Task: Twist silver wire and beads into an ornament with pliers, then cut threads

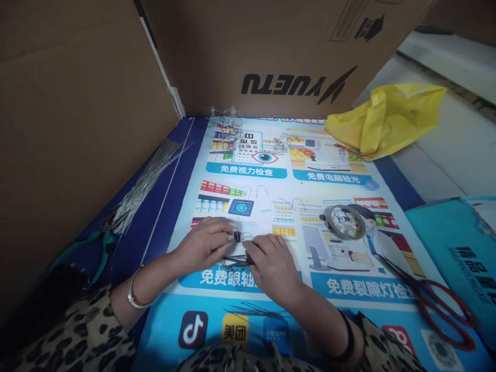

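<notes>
Leftmost, straight wires (145,183) lie unused. The left hand (203,242) narrowly grips thin wire (247,235) beside a dark bead (237,236), seemingly unfinished, over the poster (209,299); beyond, bent wire pieces (231,124) look done. The right hand (273,263) pinches the wire too. Clear bits (343,221) sit in a round dish (362,224).

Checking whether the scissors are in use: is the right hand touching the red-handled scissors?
Apart. The head view shows a strip of printed poster between the right hand and the red-handled scissors.
</notes>
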`<state>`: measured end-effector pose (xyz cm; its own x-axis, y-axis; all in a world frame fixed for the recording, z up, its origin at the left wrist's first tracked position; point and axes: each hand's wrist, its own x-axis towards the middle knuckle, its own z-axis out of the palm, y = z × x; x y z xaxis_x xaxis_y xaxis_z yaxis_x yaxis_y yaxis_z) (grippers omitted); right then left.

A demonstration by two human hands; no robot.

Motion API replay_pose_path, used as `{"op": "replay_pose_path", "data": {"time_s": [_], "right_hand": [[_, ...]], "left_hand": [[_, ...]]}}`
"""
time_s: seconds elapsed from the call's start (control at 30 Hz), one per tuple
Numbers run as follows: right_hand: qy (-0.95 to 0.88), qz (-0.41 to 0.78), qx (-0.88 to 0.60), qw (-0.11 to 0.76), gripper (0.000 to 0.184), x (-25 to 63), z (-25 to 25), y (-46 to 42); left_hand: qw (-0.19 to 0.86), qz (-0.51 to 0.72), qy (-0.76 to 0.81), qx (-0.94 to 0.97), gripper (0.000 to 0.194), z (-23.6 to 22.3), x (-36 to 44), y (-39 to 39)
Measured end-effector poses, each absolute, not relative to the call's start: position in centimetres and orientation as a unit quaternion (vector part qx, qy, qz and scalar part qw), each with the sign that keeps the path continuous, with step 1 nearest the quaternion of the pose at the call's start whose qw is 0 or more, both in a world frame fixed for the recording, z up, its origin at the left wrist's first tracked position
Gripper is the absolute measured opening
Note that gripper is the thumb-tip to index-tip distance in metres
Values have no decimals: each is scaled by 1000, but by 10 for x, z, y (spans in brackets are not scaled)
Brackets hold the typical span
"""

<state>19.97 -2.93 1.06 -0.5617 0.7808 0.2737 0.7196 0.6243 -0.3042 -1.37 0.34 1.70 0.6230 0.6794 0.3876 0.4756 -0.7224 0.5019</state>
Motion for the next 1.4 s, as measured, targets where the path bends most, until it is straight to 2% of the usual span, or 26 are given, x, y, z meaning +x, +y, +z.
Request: {"op": "replay_pose_path", "data": {"time_s": [0.57,0.8,0.87,1.4], "right_hand": [[-902,49,-404,141,30,197,11,-30],[-911,30,-393,125,27,196,10,-32],[-912,29,-389,128,27,195,10,-32],[-914,23,-385,129,24,193,12,-30]], "left_hand": [[259,294,322,862,19,16,-9,4],[294,287,390,824,10,17,-6,3],[291,281,403,821,6,18,-5,2],[189,225,409,864,15,23,-5,-3]]}}
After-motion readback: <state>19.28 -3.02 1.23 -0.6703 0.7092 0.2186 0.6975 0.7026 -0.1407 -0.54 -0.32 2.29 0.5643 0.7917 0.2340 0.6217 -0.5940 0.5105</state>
